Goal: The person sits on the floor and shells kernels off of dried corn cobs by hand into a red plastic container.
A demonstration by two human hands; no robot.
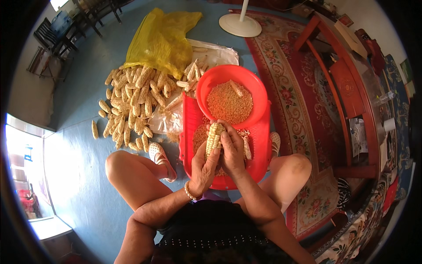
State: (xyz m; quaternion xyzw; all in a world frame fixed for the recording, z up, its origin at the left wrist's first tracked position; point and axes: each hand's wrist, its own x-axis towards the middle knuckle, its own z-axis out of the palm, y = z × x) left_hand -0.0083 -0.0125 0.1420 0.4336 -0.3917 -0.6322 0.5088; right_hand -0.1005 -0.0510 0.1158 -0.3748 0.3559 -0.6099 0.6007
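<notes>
Both my hands hold one ear of dried corn upright above a red plastic tray. My left hand grips its lower left side, thumb on the kernels. My right hand wraps its right side, with the thumb near the top. Behind the ear, a round red plastic basin rests on the tray's far part, holding loose corn kernels and a bare cob. More kernels lie in the tray, with another cob at the right.
A heap of dried corn ears lies on the blue floor to the left, partly under a yellow mesh sack. Bare cobs lie on white plastic sheeting. A white stand base, a patterned rug and a red wooden table are beyond and right.
</notes>
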